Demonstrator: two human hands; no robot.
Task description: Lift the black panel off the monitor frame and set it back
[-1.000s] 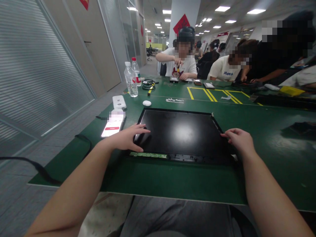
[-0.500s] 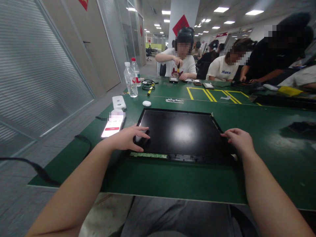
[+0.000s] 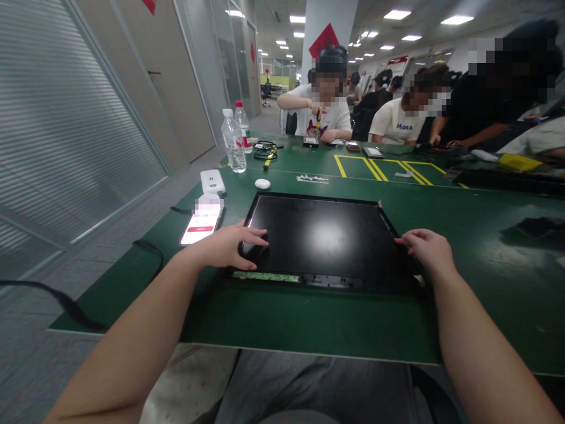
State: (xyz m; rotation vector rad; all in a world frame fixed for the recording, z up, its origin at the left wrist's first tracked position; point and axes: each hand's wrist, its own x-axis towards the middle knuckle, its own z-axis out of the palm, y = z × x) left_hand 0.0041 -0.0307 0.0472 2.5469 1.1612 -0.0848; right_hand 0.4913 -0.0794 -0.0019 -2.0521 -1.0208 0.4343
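A black LCD screen panel [image 3: 300,235] lies flat on the green table in front of me, its dark face up and shining with reflected light. Along its near edge runs a green circuit board strip [image 3: 266,277]. My left hand [image 3: 232,246] is at the panel's left edge, fingers spread, with the tips over the dark surface; whether they press on it I cannot tell. At the right edge, my right hand [image 3: 427,250] has thumb and forefinger pinched together on the panel's border. The other fingers of that hand are curled in.
Left of the panel lie a lit phone [image 3: 203,222], a white power bank [image 3: 212,182] and a white earbud case [image 3: 262,184]. Behind them stand two water bottles [image 3: 233,144] beside a coiled black cable [image 3: 266,151]. Across the table a person [image 3: 326,112] works with a screwdriver.
Both hands and the panel stay in practically the same place. Only a very slight shift of the camera view shows.
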